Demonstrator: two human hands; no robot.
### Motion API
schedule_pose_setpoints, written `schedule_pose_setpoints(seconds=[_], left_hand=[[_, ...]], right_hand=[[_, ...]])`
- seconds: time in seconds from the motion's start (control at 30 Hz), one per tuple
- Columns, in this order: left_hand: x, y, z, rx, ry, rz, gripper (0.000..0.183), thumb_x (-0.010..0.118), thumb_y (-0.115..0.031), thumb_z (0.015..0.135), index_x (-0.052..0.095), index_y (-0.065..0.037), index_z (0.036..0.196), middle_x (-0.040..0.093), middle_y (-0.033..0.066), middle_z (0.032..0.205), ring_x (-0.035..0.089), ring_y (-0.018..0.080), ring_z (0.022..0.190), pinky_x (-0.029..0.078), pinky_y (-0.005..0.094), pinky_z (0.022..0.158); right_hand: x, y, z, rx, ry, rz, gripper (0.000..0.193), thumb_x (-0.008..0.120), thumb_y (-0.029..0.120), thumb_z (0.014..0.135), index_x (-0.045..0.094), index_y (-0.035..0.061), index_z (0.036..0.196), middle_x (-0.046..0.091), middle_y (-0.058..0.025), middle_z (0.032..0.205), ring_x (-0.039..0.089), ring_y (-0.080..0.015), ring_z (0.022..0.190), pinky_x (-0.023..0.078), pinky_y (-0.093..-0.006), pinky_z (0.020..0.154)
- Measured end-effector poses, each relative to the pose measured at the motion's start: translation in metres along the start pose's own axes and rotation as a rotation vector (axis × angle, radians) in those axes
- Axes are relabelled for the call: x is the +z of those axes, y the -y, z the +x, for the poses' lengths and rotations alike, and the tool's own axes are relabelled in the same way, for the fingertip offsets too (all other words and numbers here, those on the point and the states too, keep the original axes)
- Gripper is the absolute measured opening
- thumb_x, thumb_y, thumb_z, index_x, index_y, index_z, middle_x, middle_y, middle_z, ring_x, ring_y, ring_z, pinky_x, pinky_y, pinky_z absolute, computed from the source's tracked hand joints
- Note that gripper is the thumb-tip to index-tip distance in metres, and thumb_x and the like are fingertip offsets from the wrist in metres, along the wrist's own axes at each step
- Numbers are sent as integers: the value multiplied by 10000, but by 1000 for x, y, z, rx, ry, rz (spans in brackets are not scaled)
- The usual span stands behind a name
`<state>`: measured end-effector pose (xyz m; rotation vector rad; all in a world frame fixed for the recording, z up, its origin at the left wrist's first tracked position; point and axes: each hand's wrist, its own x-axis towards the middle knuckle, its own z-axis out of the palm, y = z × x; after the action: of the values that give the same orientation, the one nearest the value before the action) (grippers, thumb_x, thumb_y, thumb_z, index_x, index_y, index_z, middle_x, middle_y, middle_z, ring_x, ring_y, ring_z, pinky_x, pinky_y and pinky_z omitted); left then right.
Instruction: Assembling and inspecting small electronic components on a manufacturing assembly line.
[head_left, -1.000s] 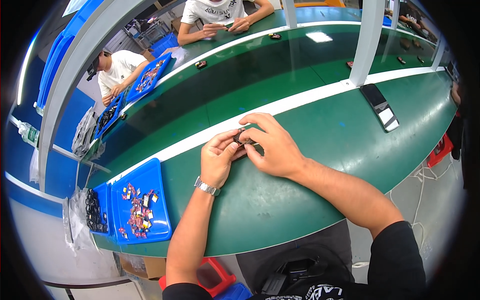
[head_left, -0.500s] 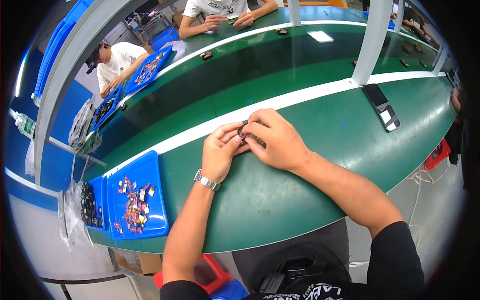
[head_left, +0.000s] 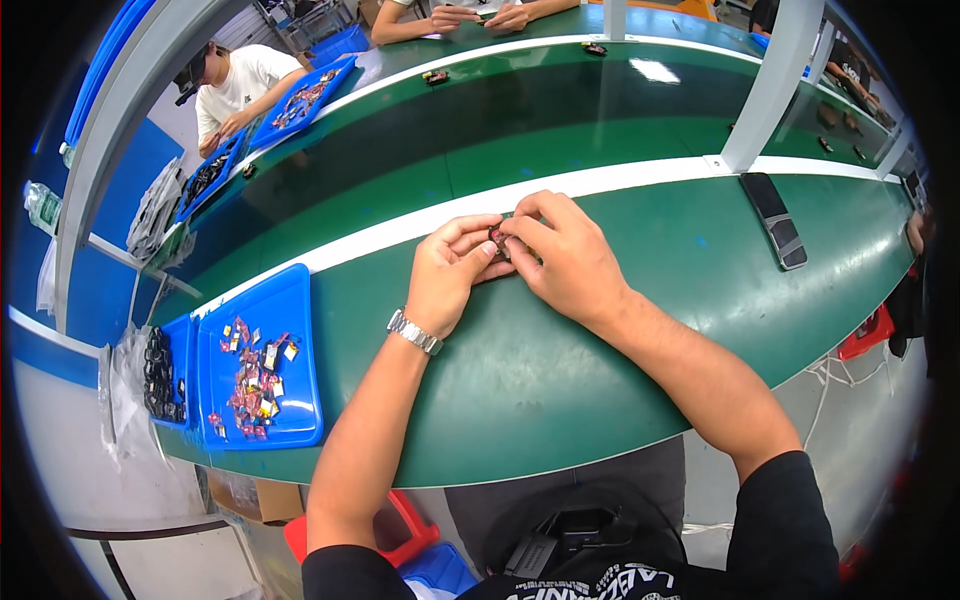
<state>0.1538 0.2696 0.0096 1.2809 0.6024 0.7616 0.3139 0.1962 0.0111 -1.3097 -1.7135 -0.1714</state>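
Over the green table (head_left: 620,400), both hands meet around a small black-and-reddish part (head_left: 500,240). My left hand (head_left: 446,276), with a metal watch on its wrist, grips the part between thumb and fingers. Against its right side, my right hand (head_left: 568,262) has its fingers bent and pinched onto the same part. Most of the part is hidden by the fingers, so its exact kind does not show. To the left of my left forearm lies a blue tray (head_left: 312,375) holding many small reddish pieces (head_left: 250,385) with white and yellow bits.
Beside that tray stands another blue tray (head_left: 185,335) with black parts (head_left: 160,375). A dark phone-like device (head_left: 773,220) lies at the right. Beyond a white rail (head_left: 400,240) runs a green belt (head_left: 480,140) carrying small parts. Two people work across it; a grey post (head_left: 775,90) rises from the rail.
The whole view has shifted slightly as my head moved. Both hands stay together on the small part, with the right fingers a little changed in position.
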Motion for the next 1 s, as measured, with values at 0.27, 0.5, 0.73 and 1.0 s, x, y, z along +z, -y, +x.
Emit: schedule_pose_setpoints(seconds=[0.27,0.5,0.73,1.0], left_hand=[[1,-2,-1,-48,5,-64,264,585,-21,944,567,39,1201,672,140,1114,679,203,989,598,337,837],[10,7,-2,43,-106,93,220,619,-38,941,604,32,1150,684,120,1068,684,163,907,605,295,751],[9,7,0,64,-93,132,210,624,-1,928,609,54,1130,675,130,1068,679,175,923,605,302,755],[-2,9,-1,96,17,76,289,604,65,895,580,58,1182,644,138,1145,665,196,1004,589,345,855]], right_hand=[[1,2,1,11,-5,-12,150,742,7,765,677,32,898,611,-68,925,613,-244,823,528,-350,682],[-2,-2,-2,200,-12,264,136,699,-20,800,673,9,931,635,-88,926,657,-206,789,543,-315,681],[-4,-5,2,358,47,396,131,678,-23,827,659,-5,955,657,-102,910,672,-179,751,544,-295,686],[-4,-5,1,237,31,402,141,680,22,823,634,16,956,637,-117,936,672,-245,783,551,-344,698]])
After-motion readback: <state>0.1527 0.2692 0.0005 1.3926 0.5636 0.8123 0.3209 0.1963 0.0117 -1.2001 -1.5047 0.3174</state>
